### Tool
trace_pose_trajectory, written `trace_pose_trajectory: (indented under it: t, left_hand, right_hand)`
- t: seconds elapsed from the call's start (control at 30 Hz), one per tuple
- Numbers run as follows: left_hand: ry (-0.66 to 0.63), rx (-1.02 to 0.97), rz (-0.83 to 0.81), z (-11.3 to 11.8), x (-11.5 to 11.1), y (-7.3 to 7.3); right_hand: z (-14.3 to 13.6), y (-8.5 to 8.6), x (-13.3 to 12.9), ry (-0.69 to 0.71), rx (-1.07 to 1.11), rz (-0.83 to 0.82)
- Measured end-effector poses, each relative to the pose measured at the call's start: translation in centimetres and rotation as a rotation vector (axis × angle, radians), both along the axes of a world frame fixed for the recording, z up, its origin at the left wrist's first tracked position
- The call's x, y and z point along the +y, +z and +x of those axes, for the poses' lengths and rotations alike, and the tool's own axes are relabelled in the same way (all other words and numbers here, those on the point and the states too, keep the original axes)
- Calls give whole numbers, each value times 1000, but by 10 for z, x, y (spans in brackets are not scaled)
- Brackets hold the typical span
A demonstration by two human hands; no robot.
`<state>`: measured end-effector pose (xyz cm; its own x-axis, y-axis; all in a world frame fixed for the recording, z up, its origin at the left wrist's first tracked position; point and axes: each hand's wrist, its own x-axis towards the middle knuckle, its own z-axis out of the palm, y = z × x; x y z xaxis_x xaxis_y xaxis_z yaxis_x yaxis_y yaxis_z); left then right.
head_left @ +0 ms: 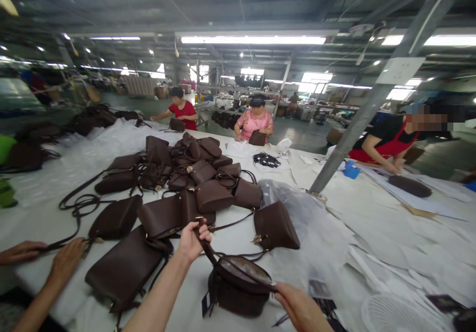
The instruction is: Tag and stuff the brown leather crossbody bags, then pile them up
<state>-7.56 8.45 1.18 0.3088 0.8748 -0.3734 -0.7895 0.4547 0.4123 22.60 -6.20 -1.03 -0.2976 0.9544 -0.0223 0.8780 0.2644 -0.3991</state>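
A brown handbag (241,295) with its top open hangs low in front of me, its light lining showing and a dark tag (206,303) dangling at its left side. My left hand (194,240) is closed around the bag's brown strap (207,250), above and left of the opening. At the bag's right side, my right hand (300,306) pinches the strap or rim near its end; which one I cannot tell. Beyond my left hand lies a heap of similar brown bags (203,173). A single bag (277,227) with a gold-coloured clasp rests upright to the right of it.
Another person's hands (67,260) hold a dark strap at the left edge. Clear plastic wrap (293,218) and paper sheets (394,252) cover the right side. A white basket (390,314) sits at lower right. A grey post (357,118) rises from the table; several people work beyond.
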Motion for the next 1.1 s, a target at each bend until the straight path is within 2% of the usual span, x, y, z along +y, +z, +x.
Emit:
trace_pose_trajectory:
  t: [0.1, 0.23, 0.3, 0.37, 0.43, 0.53, 0.6, 0.67, 0.73, 0.77, 0.87, 0.93, 1.0, 1.1]
  left_hand:
    - [-162, 199, 57, 25, -7, 2]
    - [-385, 390, 245, 63, -27, 10]
    - [-508, 451, 327, 72, -36, 15]
    - [-613, 514, 368, 71, -40, 20]
    - [-669, 636, 422, 61, -39, 23]
    - [-637, 865, 561, 38, -29, 21]
    - [-520, 899, 502, 26, -21, 15]
    - [-333, 766, 316, 24, -15, 8]
    - [-198, 527, 165, 32, -14, 2]
    - [-176, 404, 120, 38, -16, 0]
    - [-207, 167, 38, 61, -25, -5]
    - [-223, 142, 36, 72, -30, -7]
    - [-232, 175, 59, 75, -31, -10]
    - [-168, 215, 52, 63, -19, -13]
  right_hand:
    - [-15, 35, 23, -10, -275, 123]
    - [-64, 86, 63, 58, -390, 159]
    - [-83, 99, 79, 70, -414, 121]
    - [-91, 103, 89, 45, -417, 83]
    - [-84, 103, 95, 43, -375, 54]
    - [-50, 102, 96, 83, -269, 43]
    - [-28, 98, 94, 20, -255, 87]
    - [-17, 91, 90, -83, -282, 170]
    - [-25, 79, 84, -110, -307, 245]
    - [-35, 72, 81, -87, -316, 268]
    - [-76, 50, 72, 12, -353, 242]
    - [-99, 42, 68, 30, -363, 187]
    - [-110, 39, 66, 10, -329, 125]
    - [-99, 45, 62, 6, -192, 19]
